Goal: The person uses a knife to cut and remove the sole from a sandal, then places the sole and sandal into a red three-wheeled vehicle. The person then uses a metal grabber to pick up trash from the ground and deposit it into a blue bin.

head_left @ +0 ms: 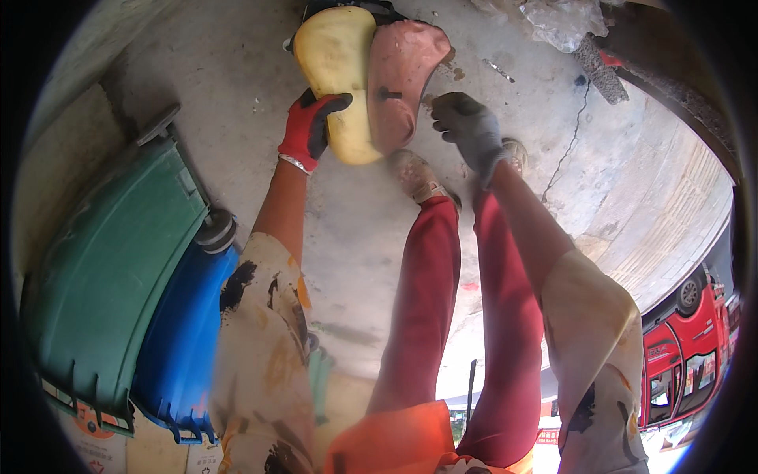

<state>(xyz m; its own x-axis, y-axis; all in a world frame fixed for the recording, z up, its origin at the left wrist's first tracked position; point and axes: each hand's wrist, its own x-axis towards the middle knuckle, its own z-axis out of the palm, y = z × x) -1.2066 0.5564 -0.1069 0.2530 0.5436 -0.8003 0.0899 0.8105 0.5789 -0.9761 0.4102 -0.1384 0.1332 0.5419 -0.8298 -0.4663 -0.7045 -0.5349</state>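
Red-gloved left hand clamps its fingers around the yellow foam seat cushion; the grey-gloved right hand, fingers loosely curled, hovers just beside the pink cushion.

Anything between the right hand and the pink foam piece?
Nothing visible. The right hand in its grey glove hangs just beside the pink foam piece, only bare concrete showing between them. The left hand grips the yellow foam piece.

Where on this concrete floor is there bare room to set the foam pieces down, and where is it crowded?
Bare concrete floor lies between the green bin and the yellow foam piece gripped by the left hand. More lies right of the right hand, up to the crack. It is crowded at the shoes and near the top-right debris.
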